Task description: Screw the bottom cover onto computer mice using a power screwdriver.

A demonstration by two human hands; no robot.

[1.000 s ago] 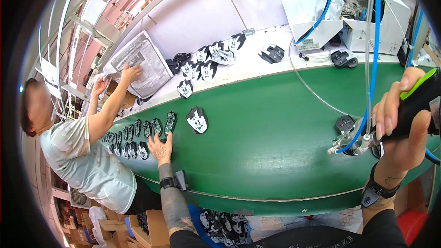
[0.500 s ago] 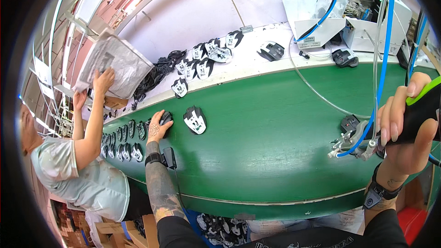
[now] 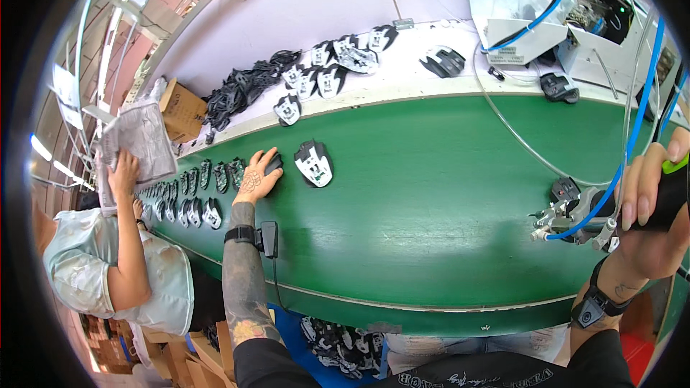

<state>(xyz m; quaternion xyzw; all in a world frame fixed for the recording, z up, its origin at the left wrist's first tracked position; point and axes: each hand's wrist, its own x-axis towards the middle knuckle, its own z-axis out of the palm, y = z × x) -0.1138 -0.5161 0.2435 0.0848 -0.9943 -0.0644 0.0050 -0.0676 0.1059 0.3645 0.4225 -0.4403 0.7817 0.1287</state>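
The left hand (image 3: 257, 178) pinches a dark mouse piece (image 3: 274, 164) between thumb and fingertips. The right hand (image 3: 647, 197) has its fingers wrapped around a black-and-green tool (image 3: 672, 192). Little boards (image 3: 221, 177) left of the pinching fingers could get bumped if they slip sideways.

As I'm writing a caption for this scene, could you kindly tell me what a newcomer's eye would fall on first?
The long green table stands out first, stretching across the middle, with a white-and-black shell lying just right of the left hand. At the far right, the right hand grips a black-and-green object near a bright blue hose. At the left, a co-worker holds a crumpled pale sheet.
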